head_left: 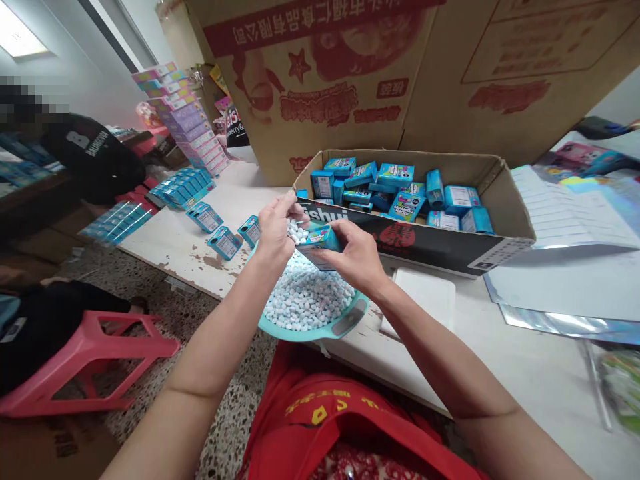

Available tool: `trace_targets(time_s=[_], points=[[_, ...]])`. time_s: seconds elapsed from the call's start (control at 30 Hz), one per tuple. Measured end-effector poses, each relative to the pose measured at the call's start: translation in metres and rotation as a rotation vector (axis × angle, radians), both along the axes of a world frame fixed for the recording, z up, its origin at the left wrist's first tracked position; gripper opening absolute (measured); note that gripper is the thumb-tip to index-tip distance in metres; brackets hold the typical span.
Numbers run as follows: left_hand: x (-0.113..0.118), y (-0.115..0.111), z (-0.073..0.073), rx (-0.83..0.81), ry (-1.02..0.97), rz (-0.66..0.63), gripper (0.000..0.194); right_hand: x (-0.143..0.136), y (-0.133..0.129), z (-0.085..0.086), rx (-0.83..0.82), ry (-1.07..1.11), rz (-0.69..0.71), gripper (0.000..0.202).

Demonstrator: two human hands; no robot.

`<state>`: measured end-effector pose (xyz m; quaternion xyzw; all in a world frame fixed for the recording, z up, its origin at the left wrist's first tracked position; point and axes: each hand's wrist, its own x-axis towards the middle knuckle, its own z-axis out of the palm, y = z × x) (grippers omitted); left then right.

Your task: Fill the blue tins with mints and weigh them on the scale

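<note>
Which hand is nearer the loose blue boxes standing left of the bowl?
Left. The left hand, holding white pieces, is just right of the loose blue boxes; the right hand is farther right, holding another box.

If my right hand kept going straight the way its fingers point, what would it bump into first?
Leading with the small blue box it holds, your right hand would probably meet the pale candies in your left hand first, though depth is hard to judge.

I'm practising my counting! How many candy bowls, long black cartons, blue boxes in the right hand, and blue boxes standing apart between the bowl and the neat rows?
Candy bowl: 1
Long black carton: 1
Blue box in the right hand: 1
Blue boxes standing apart: 3
Total: 6
</note>
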<state>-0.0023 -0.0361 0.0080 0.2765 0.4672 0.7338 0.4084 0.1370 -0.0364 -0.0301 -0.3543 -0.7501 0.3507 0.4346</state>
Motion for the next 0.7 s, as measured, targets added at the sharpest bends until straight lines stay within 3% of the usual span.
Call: trace_targets(time_s=[0.17, 0.57, 0.7], points=[[0.0019, 0.0014, -0.001, -0.123, 0.006, 0.025, 0.032, -0.0033, -0.0014, 0.0001, -0.016, -0.048, -0.002, 0.028], [0.0006, 0.0019, 0.0, -0.014, 0.105, 0.021, 0.026, -0.0001, 0.0016, -0.0039, -0.025, 0.024, 0.009, 0.03], [0.0009, 0.0055, -0.0008, -0.087, 0.104, 0.015, 0.029, 0.0014, 0.003, -0.0051, -0.02, 0.005, -0.007, 0.029]])
